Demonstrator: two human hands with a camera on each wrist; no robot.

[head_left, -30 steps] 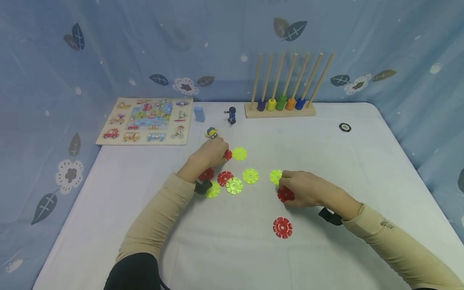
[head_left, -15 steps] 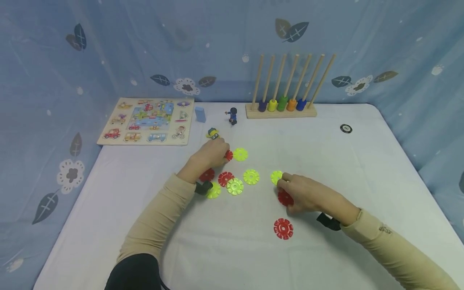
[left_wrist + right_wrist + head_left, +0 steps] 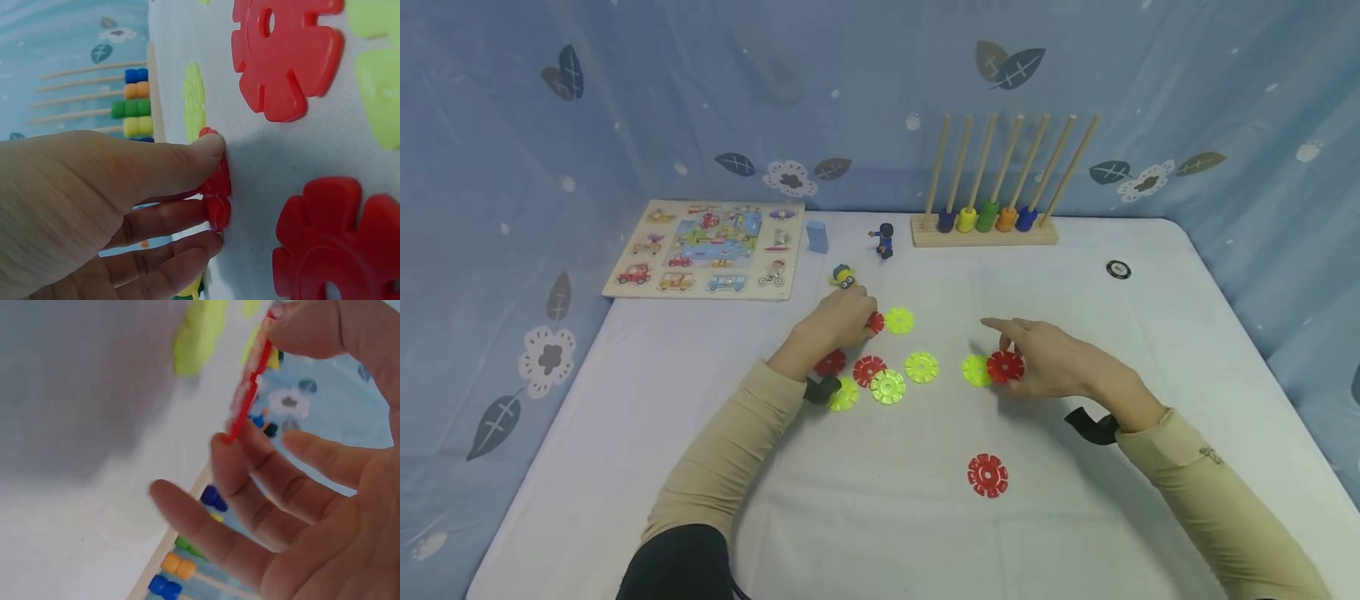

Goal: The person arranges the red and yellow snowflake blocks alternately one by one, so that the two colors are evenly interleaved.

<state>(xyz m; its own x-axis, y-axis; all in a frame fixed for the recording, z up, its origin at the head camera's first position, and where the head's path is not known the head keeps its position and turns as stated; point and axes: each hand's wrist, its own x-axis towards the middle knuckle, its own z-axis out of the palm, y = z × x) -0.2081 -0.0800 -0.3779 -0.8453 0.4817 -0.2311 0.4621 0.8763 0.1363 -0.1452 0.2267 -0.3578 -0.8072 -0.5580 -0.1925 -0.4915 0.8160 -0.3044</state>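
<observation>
My left hand [image 3: 837, 320] pinches a red snowflake disc [image 3: 217, 203] by its edges, thumb on one side and fingertips on the other, low at the white cloth. A yellow-green snowflake disc [image 3: 898, 321] lies right beside it. Lifted off the cloth, another red snowflake disc [image 3: 1005, 367] is held in my right hand [image 3: 1056, 360] between thumb and fingertips, the index finger stretched out. This disc overlaps a yellow-green disc [image 3: 975, 371] in the head view. Between the hands lie several loose discs, including a red one [image 3: 869, 371] partly under a yellow-green one [image 3: 887, 387].
A lone red disc [image 3: 988, 476] lies nearer the front. Toward the back stand a peg abacus [image 3: 985, 237], a blue block [image 3: 817, 237] and a small figure [image 3: 884, 240]. A yellow figure [image 3: 843, 276] is just beyond my left hand. A puzzle board [image 3: 703, 250] and black chip [image 3: 1117, 269] flank these.
My right hand has raised the red disc from the cloth and carried it slightly away from me, its index finger now extended. The left hand stays in place on its disc.
</observation>
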